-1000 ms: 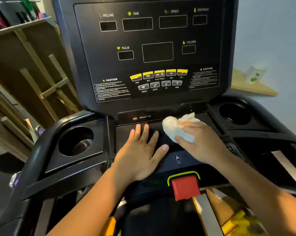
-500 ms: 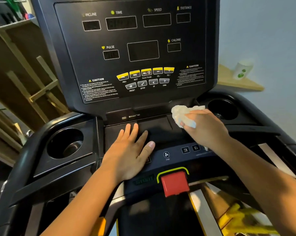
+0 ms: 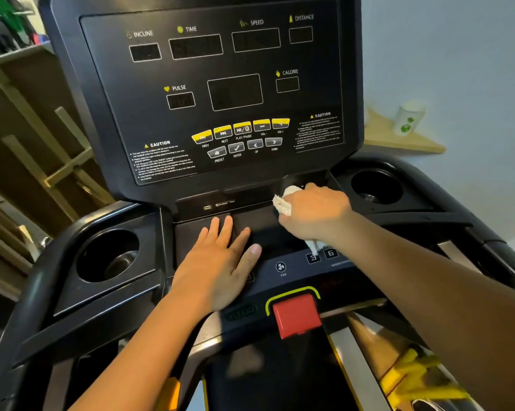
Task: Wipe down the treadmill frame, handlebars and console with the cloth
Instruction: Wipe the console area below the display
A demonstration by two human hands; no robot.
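The right hand (image 3: 315, 213) has slid rightward, fist clenched round the white cloth (image 3: 283, 200); left hand (image 3: 220, 262) flat, fingers spread, beside FAN; small caution print possibly unreadable.

White cloth (image 3: 283, 200), crumpled, bunched in the right hand (image 3: 315, 213), pressed on the flat tray at the console's far right, just left of the right cup holder; a bit of it hangs out under the wrist. Treadmill console (image 3: 220, 93) black, upright, tilted back, displays dark, yellow and grey buttons in two rows. Black frame (image 3: 28, 292) curves around both sides, cup holder on each. Red safety key (image 3: 296, 315) at near centre.
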